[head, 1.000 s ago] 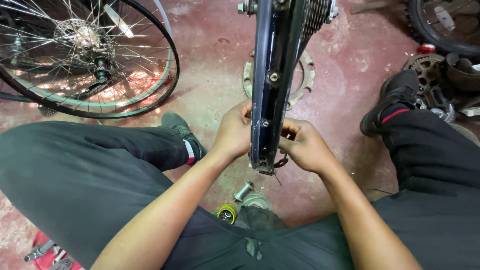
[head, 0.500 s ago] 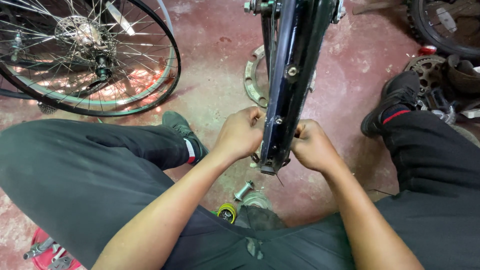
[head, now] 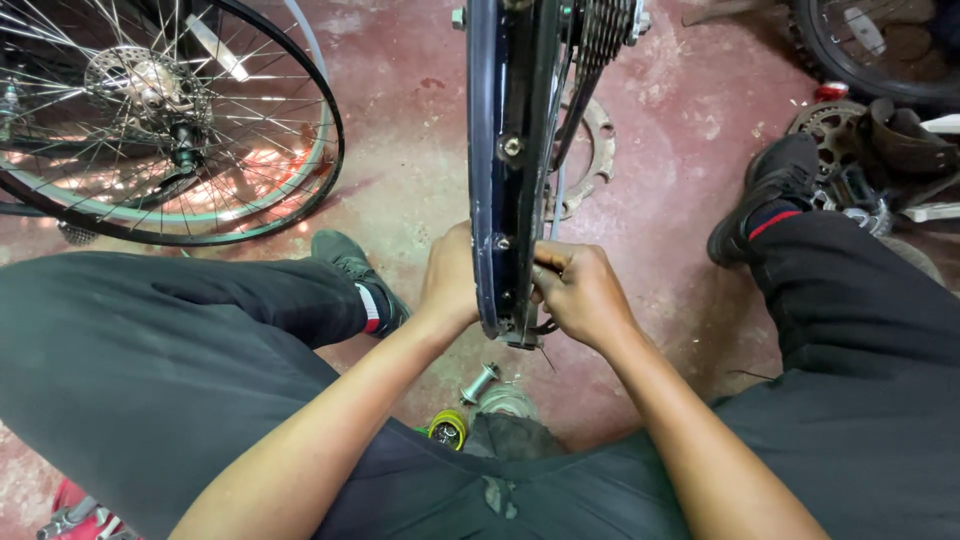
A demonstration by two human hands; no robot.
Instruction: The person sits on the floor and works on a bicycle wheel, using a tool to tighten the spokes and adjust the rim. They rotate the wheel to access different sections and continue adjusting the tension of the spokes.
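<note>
The dark blue metal bicycle frame tube (head: 503, 170) runs from the far edge down the middle of the scene, its top cut off, and its near end hides the left hand's fingertips. The left hand (head: 452, 278) is wrapped against the tube's left side, while the right hand (head: 580, 292) curls closed at its right side, pinching a thin dark cable (head: 545, 328) whose end is hard to make out. On the red concrete floor (head: 420, 150) just near of the tube lies a small silver axle part (head: 479, 383).
</note>
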